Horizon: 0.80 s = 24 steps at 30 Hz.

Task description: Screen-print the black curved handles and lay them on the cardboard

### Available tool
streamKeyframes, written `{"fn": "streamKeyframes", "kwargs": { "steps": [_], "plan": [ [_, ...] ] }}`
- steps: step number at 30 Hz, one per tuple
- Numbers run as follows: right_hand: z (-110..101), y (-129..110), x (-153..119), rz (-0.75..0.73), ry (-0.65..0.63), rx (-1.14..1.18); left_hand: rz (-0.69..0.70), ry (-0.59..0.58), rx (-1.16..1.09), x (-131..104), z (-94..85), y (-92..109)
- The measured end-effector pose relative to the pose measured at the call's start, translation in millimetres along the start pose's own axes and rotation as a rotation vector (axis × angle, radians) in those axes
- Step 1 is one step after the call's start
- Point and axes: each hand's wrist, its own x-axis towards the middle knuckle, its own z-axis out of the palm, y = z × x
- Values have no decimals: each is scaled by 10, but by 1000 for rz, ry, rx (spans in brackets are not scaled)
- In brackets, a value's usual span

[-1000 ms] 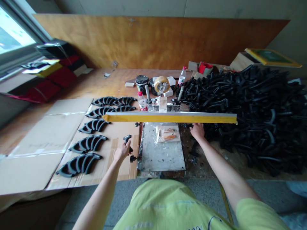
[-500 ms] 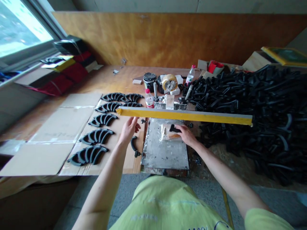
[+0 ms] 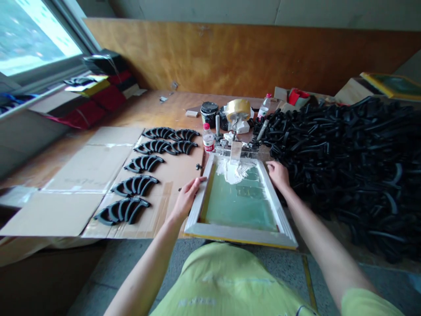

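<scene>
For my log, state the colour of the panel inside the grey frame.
The panel is green; head view shows best.

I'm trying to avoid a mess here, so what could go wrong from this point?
The nearer red-capped bottle stands close to the far left corner of the frame, so a sideways shift might tip it. The white paste at the far end of the green screen could smear onto the frame. The right hand is near the heaped black parts and might knock some loose.
</scene>
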Motion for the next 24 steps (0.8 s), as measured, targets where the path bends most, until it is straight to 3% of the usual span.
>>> {"fn": "streamKeyframes", "kwargs": {
  "steps": [2,4,6,8,11,14,16,18,21,24],
  "plan": [
    [9,-148,252,-54,106,-23,-75,-15,-5,-12,21,-309],
    [126,-420,480,-197,111,-56,-118,-17,-18,22,69,-579],
    [290,-696,613,-289,-17,-119,-132,-5,-7,70,113,-771],
    [430,-877,599,-290,-187,-194,-129,22,9,104,136,-873],
    [490,-921,331,-335,-344,-248,-137,61,20,117,136,-907],
    [371,-816,21,-548,-403,-188,-140,76,24,112,124,-898],
    [271,-755,-64,-671,-470,-120,-134,69,26,112,119,-895],
    [224,-731,-54,-682,-508,-77,-129,51,31,115,115,-895],
    [280,-734,-43,-584,-394,-79,-131,12,39,119,112,-888],
    [367,-727,-165,-630,-318,-64,-149,1,30,113,119,-860]
  ]
}}
